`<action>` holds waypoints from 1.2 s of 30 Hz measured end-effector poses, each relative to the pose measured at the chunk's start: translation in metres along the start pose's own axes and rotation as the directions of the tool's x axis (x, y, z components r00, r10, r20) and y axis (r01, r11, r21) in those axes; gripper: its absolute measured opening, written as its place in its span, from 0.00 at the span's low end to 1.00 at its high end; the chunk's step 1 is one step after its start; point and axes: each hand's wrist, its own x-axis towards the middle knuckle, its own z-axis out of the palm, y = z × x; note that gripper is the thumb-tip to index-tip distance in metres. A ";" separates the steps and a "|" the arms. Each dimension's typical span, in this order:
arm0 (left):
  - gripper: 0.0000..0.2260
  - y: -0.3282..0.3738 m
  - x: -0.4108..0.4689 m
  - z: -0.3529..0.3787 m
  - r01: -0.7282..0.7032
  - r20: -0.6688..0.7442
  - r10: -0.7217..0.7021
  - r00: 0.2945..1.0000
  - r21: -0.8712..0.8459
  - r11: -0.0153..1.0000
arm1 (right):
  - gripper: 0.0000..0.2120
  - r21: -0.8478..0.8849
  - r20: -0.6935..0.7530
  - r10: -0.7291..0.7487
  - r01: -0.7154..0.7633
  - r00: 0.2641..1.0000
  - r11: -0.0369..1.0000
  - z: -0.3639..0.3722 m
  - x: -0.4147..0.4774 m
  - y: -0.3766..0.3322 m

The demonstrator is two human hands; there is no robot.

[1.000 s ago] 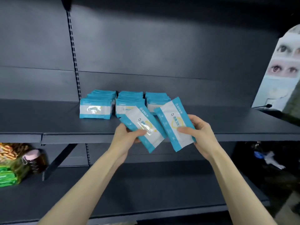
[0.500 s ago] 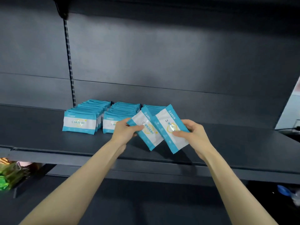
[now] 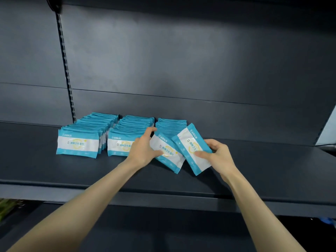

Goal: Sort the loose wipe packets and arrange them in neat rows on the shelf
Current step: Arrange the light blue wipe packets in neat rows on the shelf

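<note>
Three rows of blue-and-white wipe packets stand on the dark shelf point(image 3: 54, 166): a left row point(image 3: 78, 144), a middle row point(image 3: 121, 145) and a right row point(image 3: 171, 124). My left hand point(image 3: 142, 150) grips one tilted packet point(image 3: 168, 153) by its left edge, in front of the right row. My right hand point(image 3: 216, 155) pinches a second tilted packet point(image 3: 189, 144) just to the right of the first. Both packets hang low over the shelf; whether they touch it is unclear. The front of the right row is hidden behind them.
The shelf's back panel point(image 3: 181, 70) rises behind the rows, with a slotted upright point(image 3: 66, 70) at the left. Bare shelf stretches to the right of my hands. A lower shelf point(image 3: 163, 233) lies below, and green items point(image 3: 7, 206) peek in at the far left.
Both hands have carried the two packets up and forward from below the shelf edge to just in front of the right row. The view has tilted up toward the shelf.
</note>
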 end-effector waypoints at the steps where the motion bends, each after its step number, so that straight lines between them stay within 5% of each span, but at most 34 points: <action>1: 0.36 -0.001 0.001 -0.003 -0.007 0.037 0.005 0.999 0.034 0.999 | 0.14 -0.002 0.000 0.003 -0.003 1.000 1.000 0.000 0.001 0.000; 5: 0.34 -0.001 0.007 -0.013 -0.089 0.160 0.061 0.985 0.170 0.981 | 0.16 -0.001 -0.002 0.007 -0.007 1.000 1.000 0.003 0.007 -0.001; 9: 0.25 0.000 0.011 -0.003 -0.150 0.064 0.137 0.989 0.322 0.935 | 0.15 0.012 -0.005 0.002 -0.002 1.000 1.000 0.004 0.013 -0.002; 16: 0.24 -0.003 0.027 0.018 -0.206 -0.016 0.314 0.949 0.724 0.659 | 0.14 -0.006 -0.046 0.002 -0.003 0.999 1.000 0.006 0.023 0.003; 23: 0.27 -0.007 0.033 0.024 -0.181 -0.037 0.327 0.944 0.773 0.609 | 0.14 -0.005 -0.065 0.003 -0.003 0.998 1.000 0.012 0.029 0.005; 29: 0.34 -0.014 0.028 0.007 -0.231 -0.034 0.341 0.939 0.673 0.703 | 0.15 -0.043 -0.054 -0.081 0.078 0.995 0.996 0.023 0.033 -0.001; 33: 0.38 -0.024 0.021 -0.014 -0.362 0.081 0.397 0.914 0.602 0.712 | 0.15 -0.282 0.084 -0.175 0.192 0.981 0.940 0.045 0.040 -0.004; 36: 0.38 -0.025 0.020 -0.016 -0.416 0.124 0.435 0.892 0.602 0.681 | 0.13 -0.587 0.139 -0.277 0.304 0.951 0.750 0.062 0.047 -0.002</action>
